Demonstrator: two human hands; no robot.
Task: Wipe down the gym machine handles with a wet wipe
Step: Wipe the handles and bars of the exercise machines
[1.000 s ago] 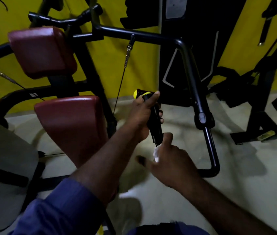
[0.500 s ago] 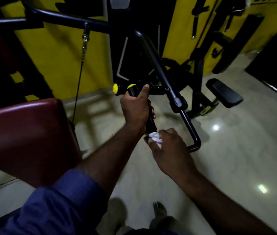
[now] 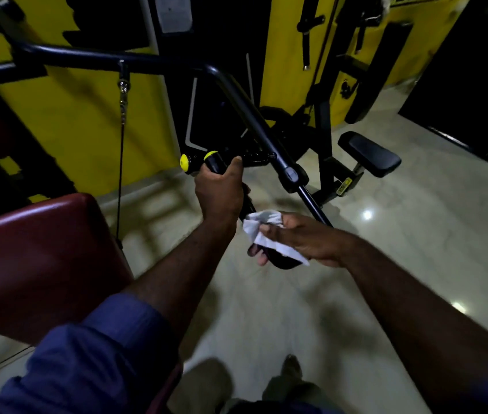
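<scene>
While the left hand (image 3: 219,189) gripped the handle (image 3: 215,163) near its yellow-capped top, the right hand (image 3: 305,239) clasped the wet wipe (image 3: 259,227) round its lower end.
Steadying the handle likely let the wipe press firmly; a red pad (image 3: 42,249) sat left, a bench (image 3: 368,153) beyond.

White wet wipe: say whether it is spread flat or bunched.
Bunched: the white wet wipe is crumpled in the right hand against the black handle grip.

— How is the handle (image 3: 217,166) finished?
— A matt black grip, capped in glossy yellow plastic, is seen
— And the pad (image 3: 42,258)?
— Smooth, sheeny red upholstery is shown; the floor (image 3: 416,240) is polished glossy
</scene>
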